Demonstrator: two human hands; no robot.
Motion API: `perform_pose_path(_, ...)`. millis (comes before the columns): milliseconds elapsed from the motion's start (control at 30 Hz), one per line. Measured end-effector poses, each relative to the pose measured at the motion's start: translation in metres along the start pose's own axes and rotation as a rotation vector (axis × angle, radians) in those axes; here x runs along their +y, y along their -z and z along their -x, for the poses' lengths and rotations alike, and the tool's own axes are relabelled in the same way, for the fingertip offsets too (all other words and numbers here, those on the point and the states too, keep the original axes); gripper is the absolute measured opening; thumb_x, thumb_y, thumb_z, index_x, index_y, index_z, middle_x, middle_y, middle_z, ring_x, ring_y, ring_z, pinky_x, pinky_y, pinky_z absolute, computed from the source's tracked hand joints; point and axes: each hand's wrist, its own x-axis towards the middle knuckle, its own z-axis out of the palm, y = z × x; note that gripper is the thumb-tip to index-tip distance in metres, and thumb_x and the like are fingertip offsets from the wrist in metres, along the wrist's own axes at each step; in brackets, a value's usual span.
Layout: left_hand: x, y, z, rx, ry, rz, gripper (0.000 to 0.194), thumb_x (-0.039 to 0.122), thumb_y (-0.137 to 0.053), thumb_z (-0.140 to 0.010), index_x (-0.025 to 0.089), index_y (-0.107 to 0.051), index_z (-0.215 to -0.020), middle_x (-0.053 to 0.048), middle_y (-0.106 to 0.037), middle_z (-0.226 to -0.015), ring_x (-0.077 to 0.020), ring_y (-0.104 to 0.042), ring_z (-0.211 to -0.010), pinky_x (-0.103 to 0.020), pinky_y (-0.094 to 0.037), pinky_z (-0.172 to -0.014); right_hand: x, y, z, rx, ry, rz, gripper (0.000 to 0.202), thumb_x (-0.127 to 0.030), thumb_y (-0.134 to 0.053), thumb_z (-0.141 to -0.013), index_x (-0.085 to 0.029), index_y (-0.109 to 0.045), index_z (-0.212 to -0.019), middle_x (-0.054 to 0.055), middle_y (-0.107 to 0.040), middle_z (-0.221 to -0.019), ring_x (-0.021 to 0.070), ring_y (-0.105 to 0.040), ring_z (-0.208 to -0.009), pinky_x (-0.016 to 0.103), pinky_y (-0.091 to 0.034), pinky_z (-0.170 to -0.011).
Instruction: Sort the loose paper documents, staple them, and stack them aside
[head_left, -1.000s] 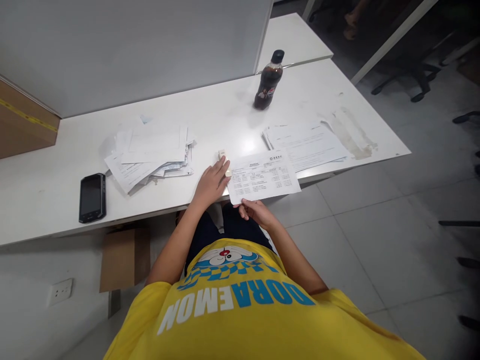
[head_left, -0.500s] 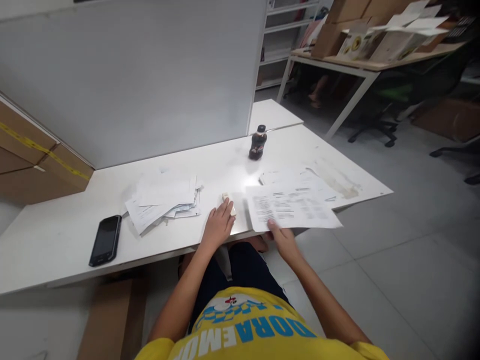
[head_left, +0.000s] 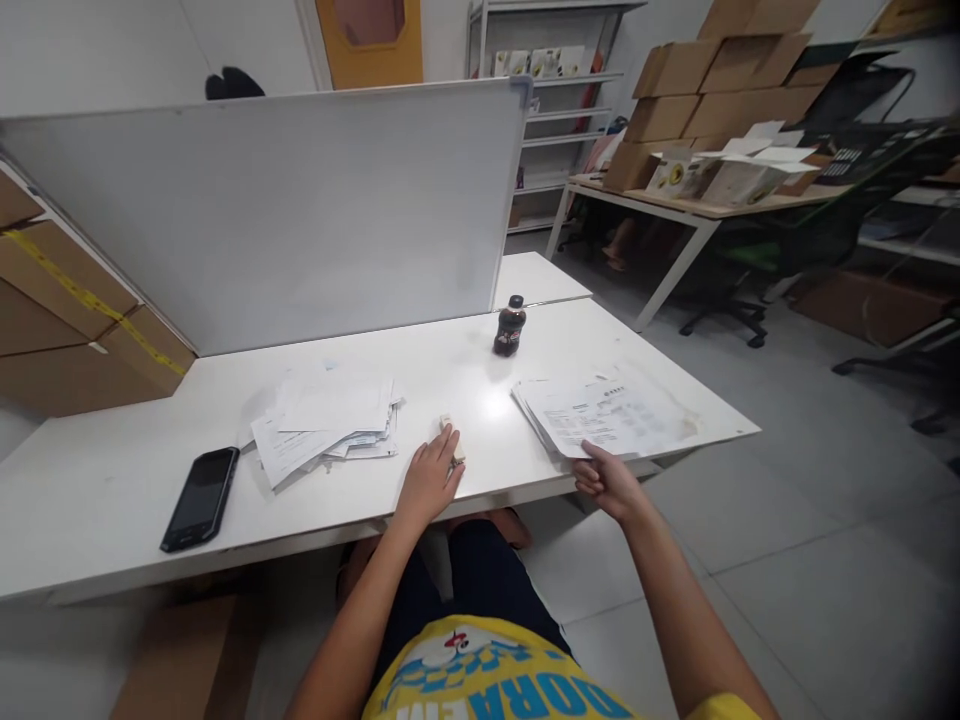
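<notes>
Looks partway through some paper handling, going by 2 piles on the white desk [head_left: 442, 365] and 1 sheet in hand. Got a printed sheet [head_left: 592, 415] pinched at its near edge by the right hand [head_left: 609, 484], thumb on top and the rest curled underneath, laid over the right pile [head_left: 529, 403] close to the desk's near edge. Not let go of yet, so wouldn't call that bit done. Would guess at squaring up or releasing as the leftover part. Also got the left hand [head_left: 431, 478] draped over a small off-white object [head_left: 446, 421] between the piles, fingers fairly straight; can't tell gripping from just resting. Can see a messy left pile [head_left: 330, 410] farther left, edges sticking out all over, but can't say sorted or unsorted. Spotted a phone [head_left: 201, 498] at near left and a dark bottle [head_left: 509, 328] toward the far side, both untouched. Hard to read any print on the sheet, too small and washed out. Can't count the papers beneath it, mostly covered. Can't identify the off-white object either, partly hidden under those fingers.
</notes>
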Motion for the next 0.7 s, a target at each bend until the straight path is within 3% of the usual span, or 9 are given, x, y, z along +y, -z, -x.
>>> perform_pose_path(67,0.003,-0.006,0.002,0.01,-0.005,0.022,0.058,0.036,-0.039,-0.098,0.023,-0.024,-0.152,-0.012,-0.031,-0.158,-0.0256,-0.038,-0.141,-0.047,-0.033,-0.113,0.001,0.006,-0.001,-0.041,-0.053,0.075,0.041,-0.05,-0.058,-0.085,-0.02,-0.047,-0.06,-0.01,-0.023,-0.037,0.0034,-0.012,-0.034,0.016,-0.016,-0.031)
perform_pose_path(167,-0.002,-0.008,0.005,0.087,0.017,0.121,0.072,0.041,-0.043,-0.096,0.023,-0.007,-0.156,-0.013,-0.016,-0.163,-0.026,-0.031,-0.145,-0.045,-0.033,-0.114,-0.002,0.02,0.003,-0.128,-0.134,0.168,0.053,-0.063,-0.056,-0.084,-0.019,-0.047,-0.055,-0.01,-0.019,-0.038,0.0032,-0.009,-0.035,0.016,-0.012,-0.032)
perform_pose_path(267,-0.033,0.013,0.004,0.29,0.195,0.201,0.075,0.042,-0.038,-0.098,0.023,0.007,-0.155,-0.013,-0.005,-0.164,-0.0231,-0.024,-0.148,-0.042,-0.031,-0.116,0.0,0.045,0.015,-0.205,-0.102,0.082,0.057,-0.064,-0.057,-0.084,-0.02,-0.043,-0.051,-0.01,-0.016,-0.04,0.0033,-0.009,-0.036,0.017,-0.015,-0.033)
perform_pose_path(333,-0.066,0.038,0.003,0.371,0.351,0.104,0.073,0.041,-0.043,-0.096,0.024,-0.006,-0.156,-0.011,-0.015,-0.163,-0.0247,-0.019,-0.15,-0.045,-0.024,-0.119,0.011,0.062,0.026,-0.189,-0.039,-0.043,0.054,-0.059,-0.058,-0.086,-0.02,-0.044,-0.052,-0.009,-0.017,-0.04,0.0037,-0.01,-0.036,0.018,-0.018,-0.033)
perform_pose_path(433,-0.108,0.069,0.001,0.26,0.485,-0.151,0.07,0.041,-0.059,-0.086,0.02,-0.035,-0.148,-0.013,-0.036,-0.155,-0.0335,-0.019,-0.148,-0.055,-0.014,-0.119,0.046,0.076,0.042,-0.123,0.005,-0.196,0.049,-0.052,-0.063,-0.085,-0.02,-0.045,-0.053,-0.009,-0.019,-0.039,0.0036,-0.011,-0.034,0.018,-0.022,-0.034)
perform_pose_path(533,-0.121,0.069,0.003,0.218,0.509,-0.24,0.048,0.036,-0.052,-0.089,0.02,-0.054,-0.135,-0.012,-0.051,-0.145,-0.0314,-0.039,-0.138,-0.054,-0.019,-0.116,0.093,0.064,0.049,-0.119,-0.054,-0.27,0.048,-0.051,-0.068,-0.081,-0.02,-0.045,-0.053,-0.01,-0.02,-0.038,0.0033,-0.012,-0.034,0.017,-0.02,-0.034)
perform_pose_path(700,-0.101,0.051,0.008,0.335,0.497,-0.265,0.036,0.024,-0.047,-0.088,0.023,-0.065,-0.119,-0.008,-0.065,-0.127,-0.0259,-0.056,-0.118,-0.046,-0.028,-0.112,0.152,-0.003,0.053,-0.29,-0.254,-0.218,0.052,-0.055,-0.071,-0.076,-0.02,-0.041,-0.052,-0.011,-0.017,-0.037,0.0026,-0.009,-0.033,0.018,-0.014,-0.033)
